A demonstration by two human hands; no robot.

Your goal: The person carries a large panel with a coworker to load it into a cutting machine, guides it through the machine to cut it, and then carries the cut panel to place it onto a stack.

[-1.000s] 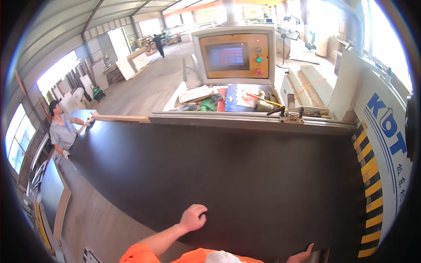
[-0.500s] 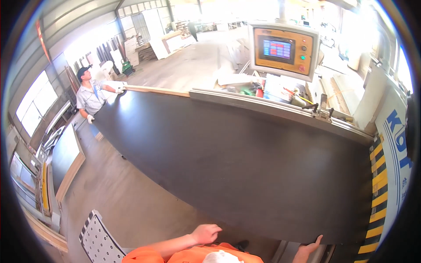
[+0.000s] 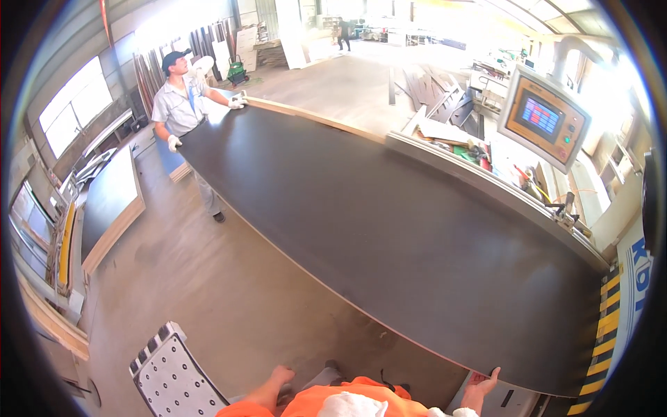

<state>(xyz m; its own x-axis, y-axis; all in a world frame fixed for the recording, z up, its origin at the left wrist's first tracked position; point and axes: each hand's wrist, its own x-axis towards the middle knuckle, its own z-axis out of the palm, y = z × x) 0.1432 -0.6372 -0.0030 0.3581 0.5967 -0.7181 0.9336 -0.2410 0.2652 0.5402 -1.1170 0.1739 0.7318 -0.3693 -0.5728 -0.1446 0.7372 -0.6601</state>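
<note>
Head view: dark panel (image 3: 389, 229) across the middle, running from co-worker at its far left end to striped guard (image 3: 608, 316) at its right end. Hands well apart. Right hand (image 3: 483, 382) at the panel's near edge, toward its right end: palm turned up, thumb upright against the edge, touching. Rest of the fingers partly hidden by the panel; grip or plain support, cannot tell. Left hand (image 3: 281, 377) clear of the panel, out over the floor (image 3: 208, 292) on its near side; forearm angled up out of an orange sleeve (image 3: 257, 406). Curl of left fingers too small to tell.

Co-worker's gloved hands, one at the panel's far left corner (image 3: 237, 101), one at its near left corner (image 3: 174, 143), both touching.

Edges: far edge with pale wooden strip (image 3: 316, 119) alongside its left stretch, metal rail (image 3: 486, 184) alongside its right stretch. Clamp (image 3: 568, 212) on the rail, beyond the panel's far edge. Right end close up to the striped guard, tight.

Room: open floor along the panel's near edge, wide toward its left end, narrowing toward the right hand. Perforated plate (image 3: 174, 379) on the panel's near side, well apart. Second board (image 3: 111, 205) left of the panel, well apart.
</note>
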